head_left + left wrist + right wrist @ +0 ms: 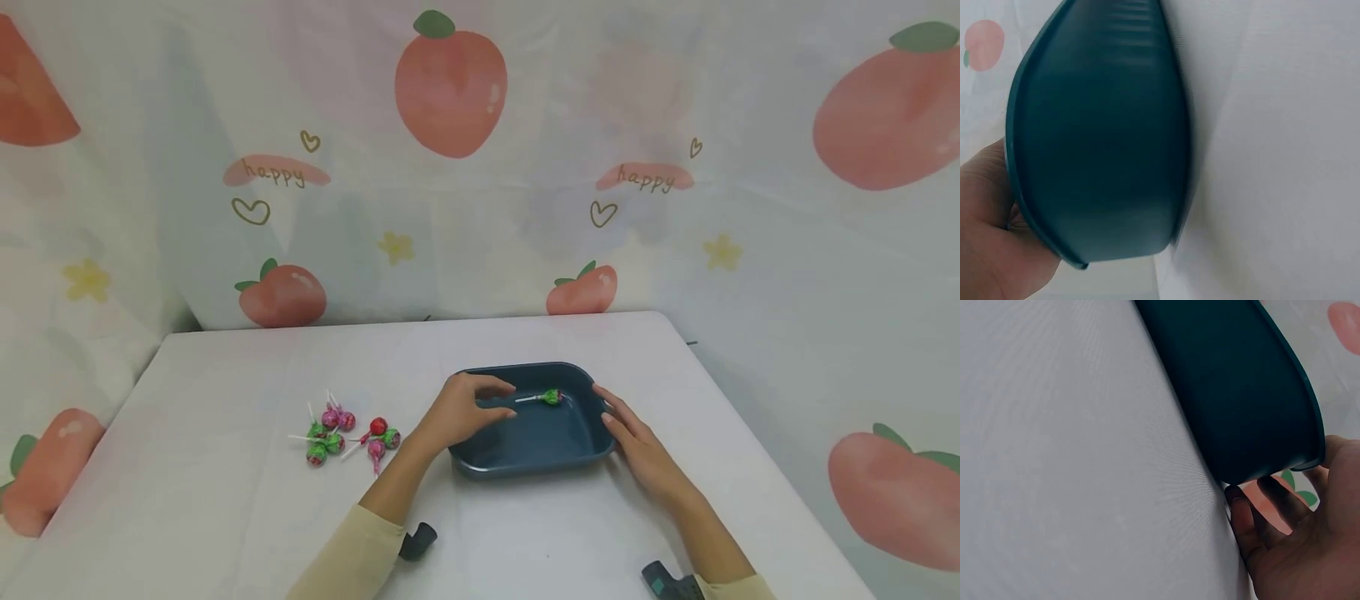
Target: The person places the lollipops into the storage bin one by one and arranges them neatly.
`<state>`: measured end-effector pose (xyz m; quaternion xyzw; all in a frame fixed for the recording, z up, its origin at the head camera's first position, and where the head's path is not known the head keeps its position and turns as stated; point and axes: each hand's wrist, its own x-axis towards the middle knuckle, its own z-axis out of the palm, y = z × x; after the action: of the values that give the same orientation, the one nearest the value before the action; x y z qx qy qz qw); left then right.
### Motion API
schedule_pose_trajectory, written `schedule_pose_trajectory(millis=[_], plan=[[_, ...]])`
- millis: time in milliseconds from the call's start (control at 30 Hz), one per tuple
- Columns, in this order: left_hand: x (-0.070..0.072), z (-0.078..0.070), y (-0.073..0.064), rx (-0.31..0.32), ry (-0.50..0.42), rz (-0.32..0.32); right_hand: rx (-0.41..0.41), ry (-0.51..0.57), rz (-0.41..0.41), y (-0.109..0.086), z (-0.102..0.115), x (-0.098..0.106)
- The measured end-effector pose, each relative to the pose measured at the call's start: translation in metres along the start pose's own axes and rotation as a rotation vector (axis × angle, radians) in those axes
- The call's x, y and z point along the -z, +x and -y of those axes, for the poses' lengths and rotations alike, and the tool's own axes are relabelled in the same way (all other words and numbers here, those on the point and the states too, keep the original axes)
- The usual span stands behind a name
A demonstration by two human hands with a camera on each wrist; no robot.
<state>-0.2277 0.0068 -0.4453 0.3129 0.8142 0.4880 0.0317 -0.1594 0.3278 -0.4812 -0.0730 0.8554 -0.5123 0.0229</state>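
A dark blue tray (532, 454) stands on the table with one green-wrapped lollipop (552, 397) lying in it. Over the tray's left side is my left hand (468, 410), its thumb and fingers apart with nothing between them. The lollipop's stick lies just beyond the left fingertips. At the tray's right end my right hand (637, 446) holds the edge, thumb by the rim and other fingers against the outside. In the right wrist view, fingertips (1242, 515) reach the tray's lower corner. The left wrist view shows the tray's outer wall (1100, 144) before the left hand (997, 231).
Left of the tray lie several wrapped lollipops: a green group (322, 442), purple ones (339, 417) behind it, and a red, green and pink group (378, 437). A white cloth covers the table (225, 500). A peach-printed curtain (480, 217) hangs behind.
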Motion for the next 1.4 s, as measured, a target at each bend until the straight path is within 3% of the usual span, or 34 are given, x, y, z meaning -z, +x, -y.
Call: schedule_pose_trajectory(millis=[267,467,633,767,833,1000,1400], plan=[[0.012,0.011,-0.016,0.051,-0.116,-0.040,0.006,0.014,0.007,-0.001,-0.001,0.002],[0.023,0.016,-0.022,0.037,-0.158,-0.032,0.002,0.011,0.003,-0.002,-0.001,0.000],[0.049,0.022,-0.026,0.072,-0.189,-0.082,-0.011,0.000,-0.009,-0.001,0.001,-0.001],[0.074,0.031,-0.037,0.148,-0.183,-0.168,-0.010,0.001,-0.005,0.000,0.004,-0.003],[0.086,0.036,-0.045,0.213,-0.167,-0.180,-0.009,0.001,-0.003,0.000,0.004,-0.003],[0.104,0.052,-0.061,0.329,-0.111,-0.119,-0.019,-0.004,-0.005,0.001,0.003,-0.002],[0.118,0.078,-0.085,0.377,-0.087,-0.070,-0.042,0.004,-0.006,-0.002,0.001,-0.002]])
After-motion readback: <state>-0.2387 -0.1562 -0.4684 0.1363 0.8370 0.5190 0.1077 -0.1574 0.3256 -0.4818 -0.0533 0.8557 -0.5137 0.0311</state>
